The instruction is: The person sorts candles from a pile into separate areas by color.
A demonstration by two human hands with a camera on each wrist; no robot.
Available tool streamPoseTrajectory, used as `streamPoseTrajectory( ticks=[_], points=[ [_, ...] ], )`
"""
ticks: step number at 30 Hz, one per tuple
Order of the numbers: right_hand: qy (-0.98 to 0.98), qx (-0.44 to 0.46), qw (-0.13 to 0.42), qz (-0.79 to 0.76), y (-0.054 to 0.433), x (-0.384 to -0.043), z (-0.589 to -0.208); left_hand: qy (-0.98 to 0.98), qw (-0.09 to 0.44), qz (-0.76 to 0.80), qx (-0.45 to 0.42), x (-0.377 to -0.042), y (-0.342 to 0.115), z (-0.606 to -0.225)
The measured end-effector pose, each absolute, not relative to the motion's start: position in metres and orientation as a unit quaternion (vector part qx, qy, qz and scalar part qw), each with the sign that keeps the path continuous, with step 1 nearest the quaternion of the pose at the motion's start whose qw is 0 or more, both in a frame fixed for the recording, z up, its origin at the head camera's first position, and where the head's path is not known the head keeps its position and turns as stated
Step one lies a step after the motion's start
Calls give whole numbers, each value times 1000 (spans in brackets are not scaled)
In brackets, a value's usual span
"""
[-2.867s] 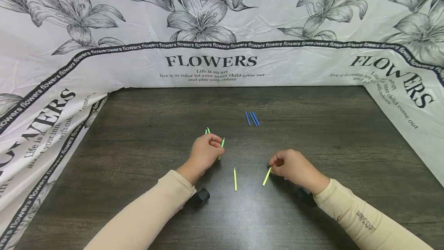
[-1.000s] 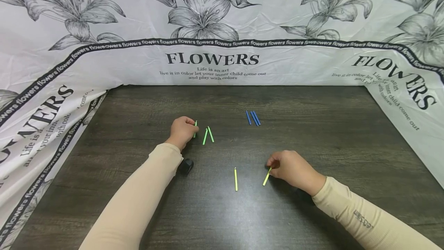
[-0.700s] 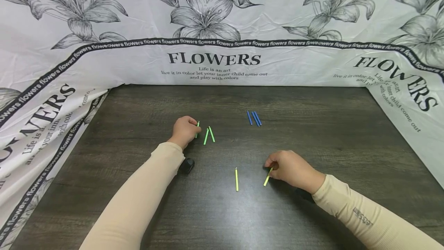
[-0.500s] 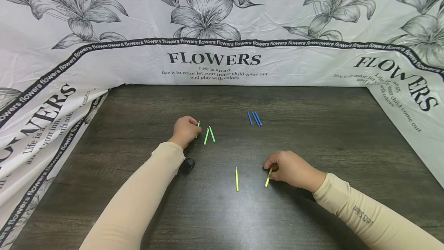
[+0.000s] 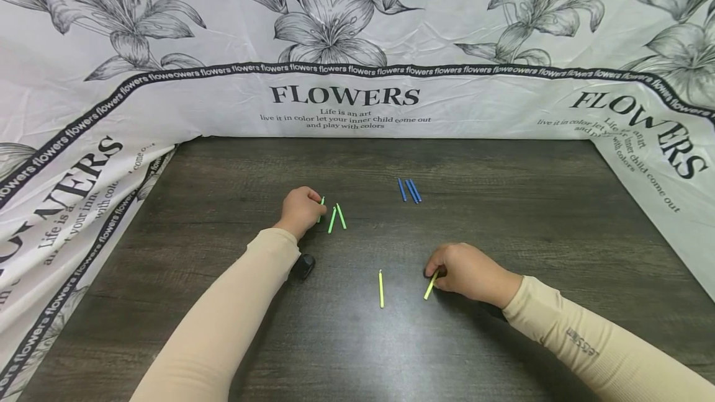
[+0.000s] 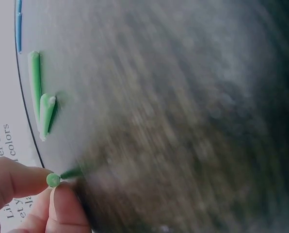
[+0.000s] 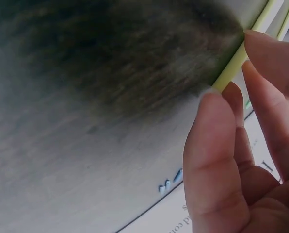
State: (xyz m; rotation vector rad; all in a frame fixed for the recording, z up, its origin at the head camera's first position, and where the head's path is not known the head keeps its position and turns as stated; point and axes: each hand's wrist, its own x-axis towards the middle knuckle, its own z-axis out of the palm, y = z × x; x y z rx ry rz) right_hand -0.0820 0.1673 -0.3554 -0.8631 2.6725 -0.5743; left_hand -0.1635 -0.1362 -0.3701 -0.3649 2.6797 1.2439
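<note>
My left hand pinches a thin green candle between thumb and fingers, at the left of the table. Just right of it, two more green candles lie close together, slanting toward each other at their far ends. My right hand holds a yellow candle by its far part, its near end pointing down and left. In the right wrist view the fingertips meet the candle's end. Between the hands, nearer the front, a second yellow candle lies almost straight up and down.
Three blue candles lie farther back on the dark wood table, two of them side by side. A white curtain with flower prints borders the table at the back and both sides. Black wrist cameras sit under the sleeves.
My left hand has carried its green candle left and back, past the other two, then shifted slightly right. My right hand has stayed almost in place, its yellow candle turning a little.
</note>
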Motion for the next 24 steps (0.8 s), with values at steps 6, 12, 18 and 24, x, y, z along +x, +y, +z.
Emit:
streamPoseTrajectory(
  ticks=[6, 12, 18, 24],
  points=[
    [923, -318, 123, -177, 166, -82, -354, 898, 84, 414, -120, -163, -136, -371],
    [923, -335, 111, -155, 164, -83, -353, 899, 87, 413, -119, -165, -137, -372],
    [919, -354, 97, -144, 163, -85, -353, 900, 91, 410, -116, -165, -137, -373],
    [915, -360, 104, -151, 162, -86, -352, 899, 95, 412, -117, -165, -136, -372]
  ],
)
